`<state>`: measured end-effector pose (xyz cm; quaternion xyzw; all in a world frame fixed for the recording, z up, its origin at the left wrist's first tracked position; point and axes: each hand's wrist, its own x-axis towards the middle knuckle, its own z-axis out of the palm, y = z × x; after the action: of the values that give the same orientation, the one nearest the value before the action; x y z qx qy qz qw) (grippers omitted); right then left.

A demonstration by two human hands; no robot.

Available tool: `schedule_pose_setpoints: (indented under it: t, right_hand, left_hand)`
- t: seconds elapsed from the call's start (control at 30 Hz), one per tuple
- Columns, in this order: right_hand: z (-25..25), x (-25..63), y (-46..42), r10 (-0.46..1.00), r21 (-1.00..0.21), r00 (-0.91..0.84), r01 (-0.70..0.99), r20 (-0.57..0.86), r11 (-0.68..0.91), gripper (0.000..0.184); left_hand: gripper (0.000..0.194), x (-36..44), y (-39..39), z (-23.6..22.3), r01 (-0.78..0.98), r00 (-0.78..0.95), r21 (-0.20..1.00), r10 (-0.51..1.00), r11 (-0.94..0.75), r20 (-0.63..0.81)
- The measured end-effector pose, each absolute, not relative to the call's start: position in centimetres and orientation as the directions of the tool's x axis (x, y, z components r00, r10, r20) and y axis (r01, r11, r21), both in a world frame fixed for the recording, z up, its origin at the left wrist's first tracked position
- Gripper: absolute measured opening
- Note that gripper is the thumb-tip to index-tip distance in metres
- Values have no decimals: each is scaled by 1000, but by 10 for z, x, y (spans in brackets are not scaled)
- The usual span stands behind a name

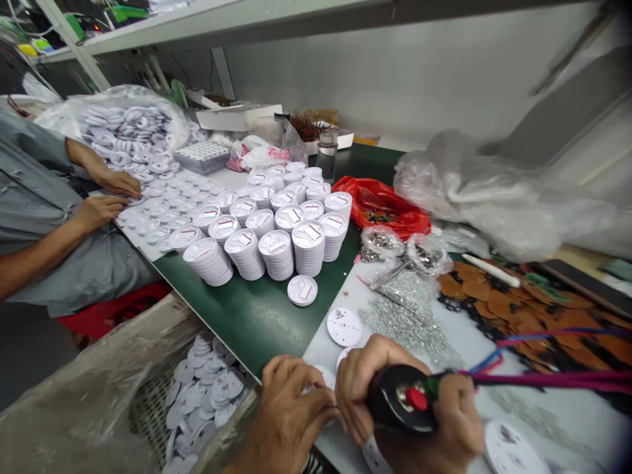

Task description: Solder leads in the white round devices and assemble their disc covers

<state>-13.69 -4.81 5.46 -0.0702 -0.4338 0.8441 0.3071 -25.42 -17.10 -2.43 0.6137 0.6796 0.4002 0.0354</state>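
My right hand [363, 378] is wrapped around a black electric screwdriver [395, 397] with a red button, seen from its rear end; its tip is hidden. Close beside it, almost touching, my left hand [291, 411] has its thumb and fingers pinched together. Whatever lies in that pinch is too small or covered to name. Partly covered white discs lie behind the fingers. A white disc [344, 327] with small holes rests just beyond my hands, and another disc [513, 447] is at the lower right. Small shiny screws [402, 322] are heaped on the pale work surface.
Stacks of white round units [309, 240] stand on the green mat [237, 316]. At the left, a co-worker's hands [116, 191] handle similar pieces. Orange-brown plates [498, 303], a red bag [380, 204] and cords [543, 380] occupy the right. Discs fill a basket [153, 408] below.
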Motion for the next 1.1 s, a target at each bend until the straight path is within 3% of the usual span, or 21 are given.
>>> schedule_pose_setpoints:
  t: [0.17,0.4,0.63,0.87,1.1]
  right_hand:
    - [60,-130,-46,552,-755,-818,-462,161,-465,68]
    - [70,-126,-43,629,-717,-768,-504,119,-481,72]
    - [71,-124,-45,656,-799,-741,-477,141,-367,71]
    - [49,-138,-49,637,-807,-752,-478,171,-347,68]
    - [24,-147,-54,675,-864,-723,-427,150,-266,65]
  left_hand:
    - [36,-254,-161,-13,717,-223,685,890,-127,398]
    - [44,-252,-157,-12,537,-287,828,889,-160,357]
    - [39,-251,-160,-9,675,-212,707,862,-212,461]
    - [20,-263,-183,-23,894,-77,413,850,-172,521]
    - [19,-264,-185,-34,897,-62,395,830,-197,555]
